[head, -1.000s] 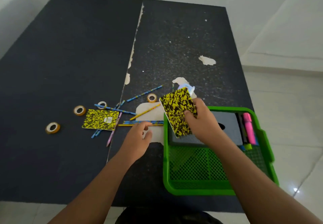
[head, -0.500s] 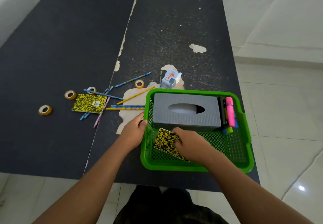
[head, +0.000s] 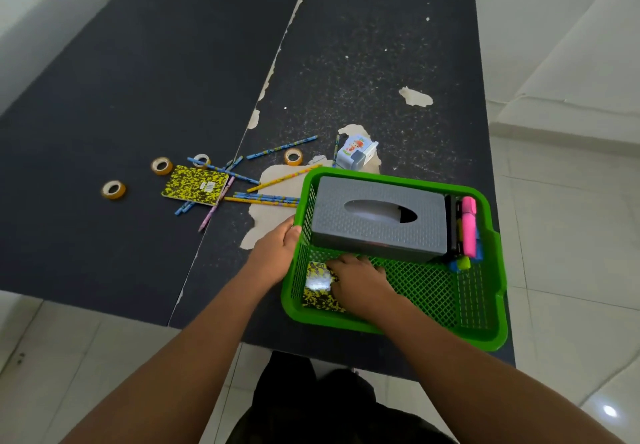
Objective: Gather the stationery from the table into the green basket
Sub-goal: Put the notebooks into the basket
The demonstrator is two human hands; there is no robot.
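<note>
Placing step: right hand, fingers curled on yellow notebook, lays it in green basket, left hand gripping rim; next, release, fetch second notebook.

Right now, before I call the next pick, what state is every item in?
green basket, on table, left hand gripping its left rim.
tissue box, inside basket, far side.
highlighters, inside basket, right of tissue box.
basket notebook, low in basket, held by right hand.
table notebook, closed, on table, not yet gathered.
pencils, scattered on table.
tape rolls, four, lying flat on table.
small printed box, on table behind basket.
</note>
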